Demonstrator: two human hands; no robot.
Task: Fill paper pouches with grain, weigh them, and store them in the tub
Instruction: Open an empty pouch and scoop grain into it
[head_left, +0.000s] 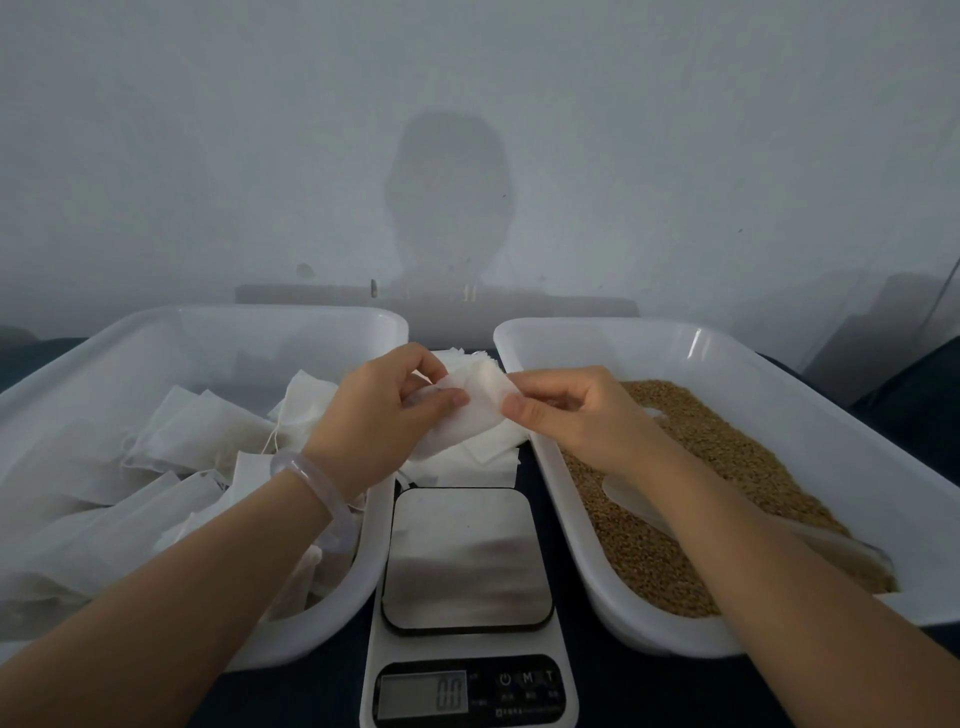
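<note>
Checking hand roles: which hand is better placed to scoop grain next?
Probably the right hand: it is over the grain tub, and the scoop lies beneath its forearm. The left hand can hold the pouch.

scoop (631, 499): middle hidden under right forearm (753, 545)
scale (467, 561) button labels: too small to read
left tub (234, 313): cut off, left frame edge

Pouch (480, 415) between left hand (384, 415), right hand (576, 415)

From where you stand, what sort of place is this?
Likely a small hand-packing bench, not a factory: a tub of grain, a digital scale, and a tub of paper pouches.
</note>
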